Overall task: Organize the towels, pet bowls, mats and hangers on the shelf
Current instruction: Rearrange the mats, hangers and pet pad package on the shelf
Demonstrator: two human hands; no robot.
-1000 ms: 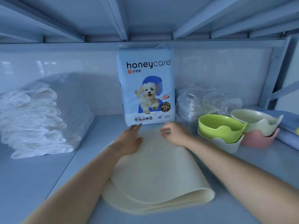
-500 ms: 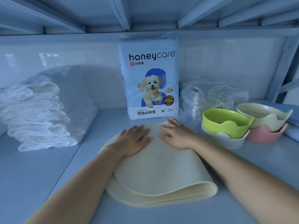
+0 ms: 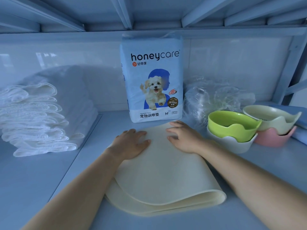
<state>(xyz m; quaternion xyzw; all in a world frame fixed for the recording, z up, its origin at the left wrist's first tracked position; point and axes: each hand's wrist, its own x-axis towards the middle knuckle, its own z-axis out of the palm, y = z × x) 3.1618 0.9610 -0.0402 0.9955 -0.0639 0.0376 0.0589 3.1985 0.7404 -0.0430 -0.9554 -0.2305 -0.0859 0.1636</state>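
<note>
A cream mat (image 3: 164, 178), folded over on itself, lies on the shelf in front of me. My left hand (image 3: 131, 144) rests flat on its far left part, fingers straight. My right hand (image 3: 184, 138) presses on its far right part with fingers spread and slightly bent. A stack of white folded towels (image 3: 41, 117) sits at the left. At the right, a green pet bowl (image 3: 232, 125) is nested in a white bowl (image 3: 232, 145), and a pale cream bowl (image 3: 272, 118) sits in a pink bowl (image 3: 274, 138).
A honeycare training-pad pack (image 3: 152, 80) stands upright against the back wall just beyond the mat. Crumpled clear plastic (image 3: 214, 98) lies behind the bowls. Blue fabric (image 3: 300, 120) lies at the far right. The shelf above hangs low overhead.
Both hands slid back from the mat's far edge and now lie flatter on top of it. The view has shifted closer to the shelf.
</note>
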